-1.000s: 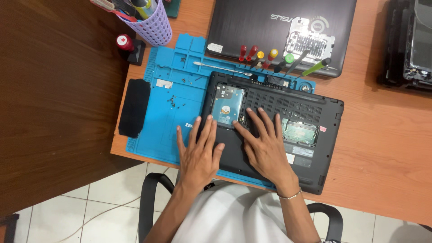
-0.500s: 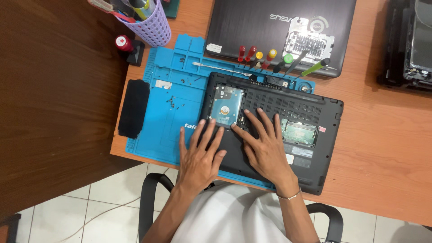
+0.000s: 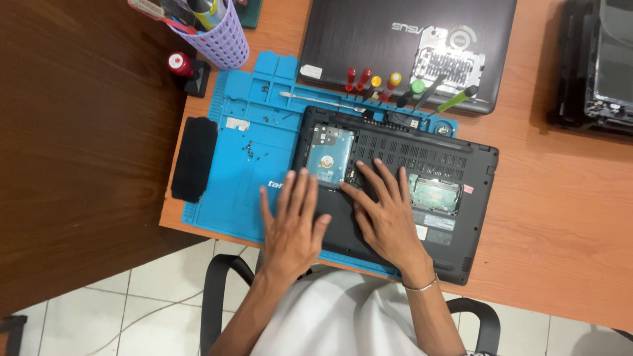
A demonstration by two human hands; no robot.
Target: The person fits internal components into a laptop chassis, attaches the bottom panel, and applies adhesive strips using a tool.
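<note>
An upturned black laptop (image 3: pixel 422 178) lies bottom-side up on a blue repair mat (image 3: pixel 244 158) at the middle of the orange-brown surface (image 3: pixel 554 217), its cover off so that a silver hard drive (image 3: pixel 328 158) shows in the bay at its 10 o'clock corner and a memory slot (image 3: pixel 433 193) shows toward 3 o'clock. The left hand (image 3: pixel 293 221) lies flat, fingers spread and clamped on nothing, half on the mat and half on the laptop's near edge, its fingertips just below the hard drive. The right hand (image 3: pixel 389 214) rests palm-down on the base at about 6 o'clock of the drive, fingers apart, holding nothing, a thin bracelet (image 3: pixel 422 285) at its wrist. At 12 o'clock of the mat a row of coloured screwdrivers (image 3: pixel 389 86) stands beside a metal pry tool (image 3: pixel 320 99). Beyond them lies a second, closed laptop (image 3: pixel 409 39). A lilac pen basket (image 3: pixel 221 36) stands at 11 o'clock, and a black pad (image 3: pixel 194 158) lies at 9 o'clock.
</note>
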